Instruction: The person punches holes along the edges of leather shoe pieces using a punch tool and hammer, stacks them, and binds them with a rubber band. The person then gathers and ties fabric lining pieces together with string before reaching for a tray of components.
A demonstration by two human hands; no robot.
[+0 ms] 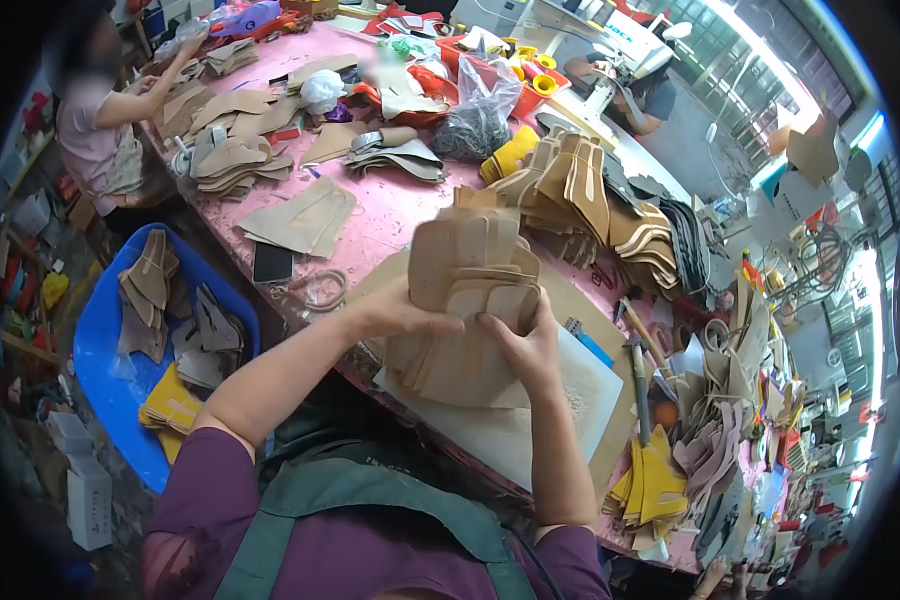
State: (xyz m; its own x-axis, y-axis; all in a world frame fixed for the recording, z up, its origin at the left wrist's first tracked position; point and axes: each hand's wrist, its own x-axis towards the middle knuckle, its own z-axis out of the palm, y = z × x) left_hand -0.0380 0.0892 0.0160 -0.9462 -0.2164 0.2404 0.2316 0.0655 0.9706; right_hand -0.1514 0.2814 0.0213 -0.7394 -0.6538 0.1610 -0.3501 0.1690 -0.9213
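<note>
Squarely between the person's two hands is one tan stack [462,255] of flat, round-cornered pieces, its layers overlapping too closely to count. The left grip [402,314] clasps its near left edge, thumb laid across the front; the right grip [528,345] holds its near right corner, thumb pressing on the face. Most of the stack rises beyond both thumbs, toward the far side, its layers fanned unevenly.

Just below the hands, a broader group of tan pieces [450,372] overlaps one white board [595,405]; whether it is held or lying there cannot be told. One blue-handled tool [592,345] is at the board's far right edge, and one hammer [641,395] lies farther right. Near right on the pink table [375,228] sits one yellow bundle [652,478]; a second yellow bundle [510,155] lies on the far side, close to one clear bag [478,110] with dark contents.

To the left, one dark phone [273,263] rests by the table edge. Beyond that edge stands one blue basin [102,375] with three groups of pieces: brown, grey and yellow. Two other people are visible, one far left [100,150], one far right [658,102].
</note>
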